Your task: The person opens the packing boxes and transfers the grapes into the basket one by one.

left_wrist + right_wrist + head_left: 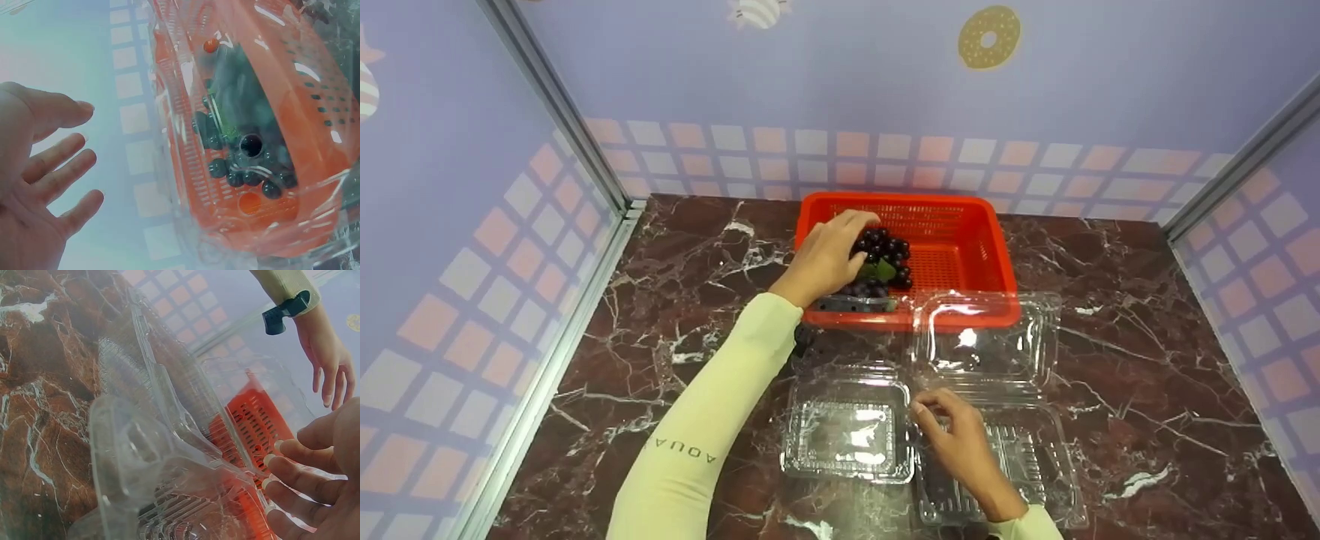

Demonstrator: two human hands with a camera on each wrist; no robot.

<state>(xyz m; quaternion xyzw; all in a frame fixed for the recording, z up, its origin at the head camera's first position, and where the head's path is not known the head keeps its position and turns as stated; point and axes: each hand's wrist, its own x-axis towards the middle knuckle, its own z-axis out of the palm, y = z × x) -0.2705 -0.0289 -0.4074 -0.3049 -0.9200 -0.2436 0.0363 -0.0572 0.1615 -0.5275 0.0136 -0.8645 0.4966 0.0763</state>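
Observation:
Dark grapes (896, 251) with a green leaf (885, 270) lie in the left part of a red plastic basket (997, 247). Over the basket's left side is my left hand (826, 255). Its fingers are spread and hold nothing in the left wrist view. My right hand (960, 442) hovers by two clear plastic containers, fingers loosely bent and nothing gripped. One container (840, 476) sits in front of the basket. The other is a hinged clamshell, its lid (930, 360) raised in front of the basket and its ridged base (1076, 495) under my right hand.
A dark round shape (802, 339) is partly hidden beside my left forearm. Veined dark-red marble covers the tabletop (1155, 330). Checkered panels (765, 142) enclose the back and both sides, with metal posts (562, 120) at the corners.

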